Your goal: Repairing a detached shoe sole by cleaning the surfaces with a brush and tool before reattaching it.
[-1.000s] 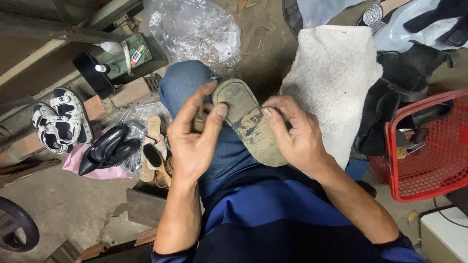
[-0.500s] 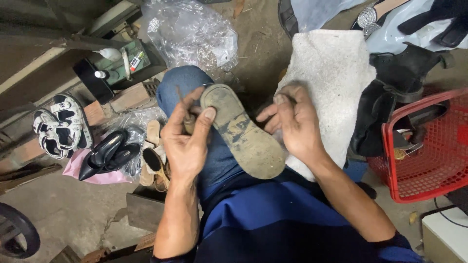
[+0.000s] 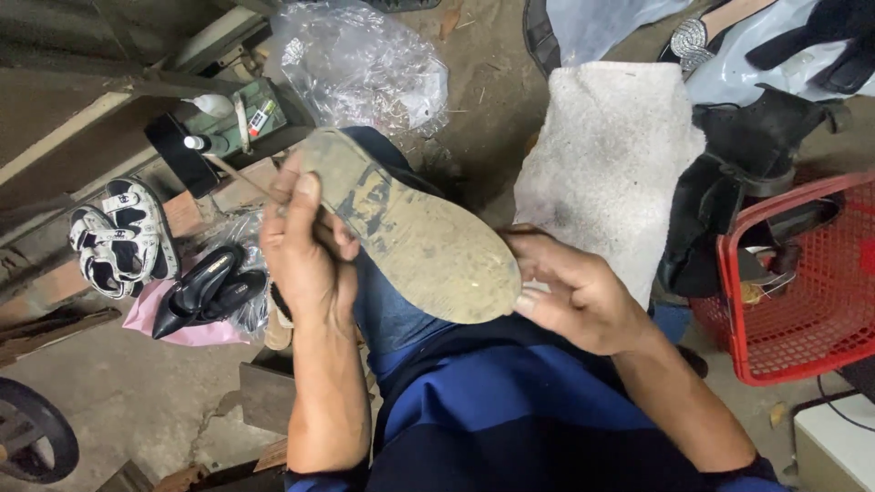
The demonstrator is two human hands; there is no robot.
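Note:
A worn shoe (image 3: 410, 228) lies sole-up across my lap, its dirty tan sole facing me. My left hand (image 3: 305, 246) grips its heel end, thumb on the sole's edge. A thin stick-like handle (image 3: 239, 175) pokes out past my left fingers. My right hand (image 3: 579, 296) holds the toe end, fingertips curled under the rim. Below are my blue jeans and dark blue shirt.
A white foam slab (image 3: 611, 155) lies ahead on the dirt floor. A red plastic basket (image 3: 802, 301) stands at the right, dark boots (image 3: 729, 182) beside it. On the left are white sandals (image 3: 118, 239), black heels (image 3: 205, 290) and a crumpled plastic bag (image 3: 365, 64).
The shoe has turned and swung up so its whole sole faces me. My hands moved apart, the left to the heel, the right to the toe. The camera has come closer.

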